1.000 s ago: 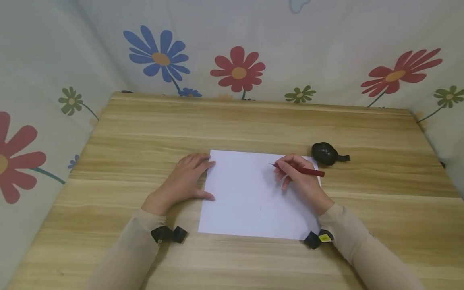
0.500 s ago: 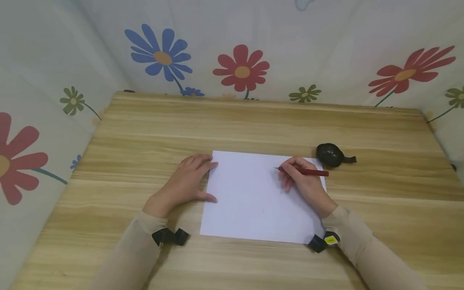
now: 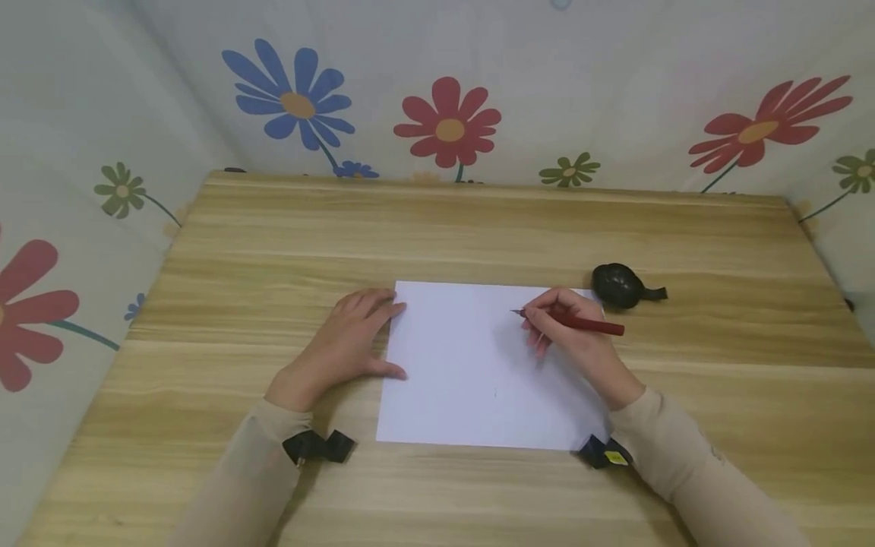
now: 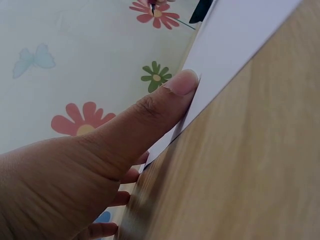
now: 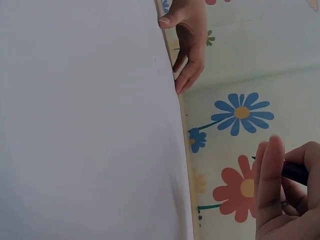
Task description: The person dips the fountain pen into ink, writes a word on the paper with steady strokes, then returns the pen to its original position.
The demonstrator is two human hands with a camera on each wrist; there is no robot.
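- The left hand (image 3: 339, 346) lies spread at the nine o'clock edge of the plain white rectangular sheet of paper (image 3: 451, 353), its thumb set wide of the fingers.
- Its fingertips meet the sheet's edge near ten o'clock; its thumb tip lies over the edge near eight o'clock. How hard either presses, I cannot tell.
- The right hand (image 3: 584, 351) is over the sheet's three o'clock side, thumb and forefinger pinching a slim dark red pen (image 3: 591, 324); the other fingers curl loosely below.
- The pen's pointed tip faces nine o'clock; in the right wrist view it stands clear of the paper.
- One small faint mark (image 3: 495, 393) shows at six o'clock of the sheet's middle.
- A glossy black rounded object with a narrow stem (image 3: 617, 286) sits at the sheet's two o'clock corner, stem towards three o'clock.
- The sheet lies flat on a light brown wood-grain table (image 3: 307, 235).
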